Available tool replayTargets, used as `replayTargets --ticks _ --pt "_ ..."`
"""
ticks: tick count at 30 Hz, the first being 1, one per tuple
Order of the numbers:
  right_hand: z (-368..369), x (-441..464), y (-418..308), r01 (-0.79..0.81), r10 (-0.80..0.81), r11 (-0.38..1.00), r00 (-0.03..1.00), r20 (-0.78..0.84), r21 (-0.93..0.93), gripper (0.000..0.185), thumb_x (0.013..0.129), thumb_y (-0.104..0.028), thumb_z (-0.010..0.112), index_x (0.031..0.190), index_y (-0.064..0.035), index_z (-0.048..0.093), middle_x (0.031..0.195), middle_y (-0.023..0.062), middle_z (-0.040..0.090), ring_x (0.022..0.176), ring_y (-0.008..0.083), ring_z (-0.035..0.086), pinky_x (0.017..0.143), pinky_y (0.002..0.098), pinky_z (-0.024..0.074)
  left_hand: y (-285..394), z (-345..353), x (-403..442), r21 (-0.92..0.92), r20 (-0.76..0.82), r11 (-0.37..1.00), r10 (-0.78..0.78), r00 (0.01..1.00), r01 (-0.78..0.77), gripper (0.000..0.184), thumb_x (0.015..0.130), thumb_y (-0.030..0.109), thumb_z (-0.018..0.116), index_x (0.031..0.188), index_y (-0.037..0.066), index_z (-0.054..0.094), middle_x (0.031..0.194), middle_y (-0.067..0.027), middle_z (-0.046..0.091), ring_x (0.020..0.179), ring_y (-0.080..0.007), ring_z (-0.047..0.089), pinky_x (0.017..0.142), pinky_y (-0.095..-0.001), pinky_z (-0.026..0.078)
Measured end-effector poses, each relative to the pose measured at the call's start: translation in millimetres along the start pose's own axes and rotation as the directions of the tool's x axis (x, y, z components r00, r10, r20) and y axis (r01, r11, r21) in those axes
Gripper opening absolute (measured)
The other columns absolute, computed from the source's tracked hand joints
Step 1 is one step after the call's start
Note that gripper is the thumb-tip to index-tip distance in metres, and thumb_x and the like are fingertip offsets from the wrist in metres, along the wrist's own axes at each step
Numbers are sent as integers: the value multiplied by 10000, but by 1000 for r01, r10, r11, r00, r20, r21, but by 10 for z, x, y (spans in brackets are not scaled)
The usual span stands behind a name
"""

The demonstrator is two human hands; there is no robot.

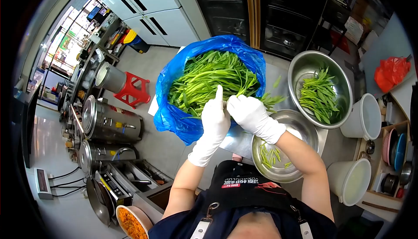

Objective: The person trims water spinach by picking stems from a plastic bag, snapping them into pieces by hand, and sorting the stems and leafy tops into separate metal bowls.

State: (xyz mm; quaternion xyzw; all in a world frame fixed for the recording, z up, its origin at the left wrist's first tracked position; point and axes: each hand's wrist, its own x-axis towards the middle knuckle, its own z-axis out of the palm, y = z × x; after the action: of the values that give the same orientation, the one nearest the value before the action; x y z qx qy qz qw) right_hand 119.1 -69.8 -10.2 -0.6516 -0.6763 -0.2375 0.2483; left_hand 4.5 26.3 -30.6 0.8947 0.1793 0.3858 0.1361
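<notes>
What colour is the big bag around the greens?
The bag is blue, best seen from the head view.

Gloved left hand [215,118], right hand [250,116] holding greens [271,101] — blue bag [163,102], steel bowls [301,68]

From the bag [163,105], floor [157,145] lies open at 8 o'clock; stool [127,85] blocks 9, bowl [344,102] 3, basin [300,128] 4.

- Left hand [216,118]: white-gloved, one digit extended forward, the rest largely hidden.
- Right hand [251,113]: white-gloved, fingers bent, tips close beside the left hand.
- Left forearm [186,181]: bare, angled forward.
- Right forearm [301,154]: bare, angled inward.
</notes>
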Motion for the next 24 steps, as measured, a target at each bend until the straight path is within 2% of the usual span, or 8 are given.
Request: replayTargets --ticks 6,10,12,15,17,19,22,24 --pt "151 -103 -14 -194 197 960 980 3 201 72 732 -117 636 796 -93 613 778 50 553 677 216 596 598 314 509 -4 55 -58 -59 84 996 -62 995 67 757 696 -81 691 1406 -33 433 754 -83 587 665 -247 575 646 -352 487" --pt "153 -74 196 -440 687 542 723 -75 717 50 867 -56 620 906 -25 626 855 98 639 758 251 633 687 310 502 -76 33 -103 -146 140 975 -148 979 168 617 736 -66 704 1324 23 543 739 -74 563 633 -229 557 632 -325 476" --pt "-62 -86 371 -552 807 340 587 65 762 76 922 -83 571 895 -27 615 820 50 648 745 136 609 693 265 477 -154 -25 -99 -136 131 971 -177 975 195 410 773 -21 713 1174 46 659 716 -70 527 614 -217 534 615 -311 460" --pt "-181 -241 571 -489 811 73 536 233 869 107 962 -79 514 947 -32 609 801 25 649 746 73 573 697 230 449 -227 -122 -54 -58 113 981 -178 978 185 227 808 45 702 1031 -2 698 719 -91 537 624 -223 550 602 -308 452" --pt "-198 -370 647 -477 748 214 641 171 852 118 980 -99 498 946 -40 594 782 17 637 710 74 554 671 227 444 -288 -136 -50 -72 100 962 -254 962 262 168 815 54 712 966 -20 703 738 -101 573 648 -201 569 613 -290 453" --pt "-189 -474 663 -533 796 101 550 253 840 119 984 -115 504 950 -43 592 791 14 631 684 63 545 623 214 436 -328 -185 -30 -190 74 934 -294 953 303 160 825 59 714 958 -27 700 740 -86 573 643 -177 553 617 -279 446" --pt "-258 -607 696 -471 744 -268 453 492 840 120 982 -128 519 977 -44 605 806 15 626 668 48 536 586 200 423 -287 -339 18 -314 59 897 -310 949 313 160 812 -15 692 971 -4 704 781 -86 583 698 -197 569 659 -272 453" --pt "-343 -619 687 -569 739 -161 472 481 806 131 981 -127 523 1001 -35 614 831 16 633 691 58 551 619 212 447 -277 -424 37 -340 16 917 -216 976 209 211 793 -48 696 991 23 717 819 -74 596 749 -200 570 691 -277 455"
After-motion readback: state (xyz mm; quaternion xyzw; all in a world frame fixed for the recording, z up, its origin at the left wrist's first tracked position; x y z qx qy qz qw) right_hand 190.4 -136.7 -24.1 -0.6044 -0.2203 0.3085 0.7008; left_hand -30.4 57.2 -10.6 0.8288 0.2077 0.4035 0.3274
